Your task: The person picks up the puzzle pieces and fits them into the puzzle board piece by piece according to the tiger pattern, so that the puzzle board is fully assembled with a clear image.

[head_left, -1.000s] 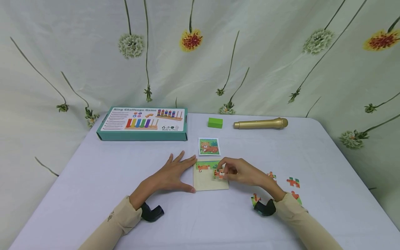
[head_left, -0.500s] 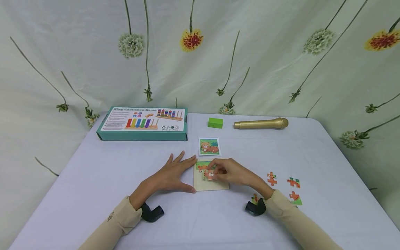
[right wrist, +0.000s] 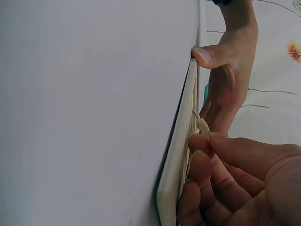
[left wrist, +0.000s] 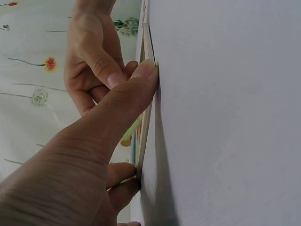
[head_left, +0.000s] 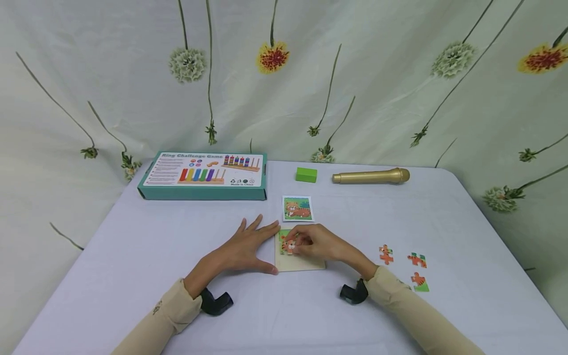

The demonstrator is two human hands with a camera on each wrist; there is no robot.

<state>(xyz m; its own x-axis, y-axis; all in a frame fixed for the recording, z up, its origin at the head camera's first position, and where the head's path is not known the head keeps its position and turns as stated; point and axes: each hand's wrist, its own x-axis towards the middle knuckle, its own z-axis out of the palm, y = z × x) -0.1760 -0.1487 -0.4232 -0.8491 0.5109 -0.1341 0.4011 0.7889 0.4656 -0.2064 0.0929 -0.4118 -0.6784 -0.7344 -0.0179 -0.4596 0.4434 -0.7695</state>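
My right hand pinches a jigsaw piece with a tiger's face between thumb and fingertips. The piece is over the left part of a pale square puzzle board, just below the fitted top strip, which my fingers partly cover. In the right wrist view the piece tilts, its lower edge at the board. My left hand lies with fingers spread, forefinger at the board's upper left corner and thumb at its lower left corner. Behind the board lies a tiger picture card.
Loose jigsaw pieces lie to the right: one nearest my forearm, another beyond it, and a third closer to me. At the back are a teal game box, a green block and a gold toy microphone.
My right hand has moved left across the board with the tiger-face piece, bringing it to the left side below the top strip. My left hand stays in place.
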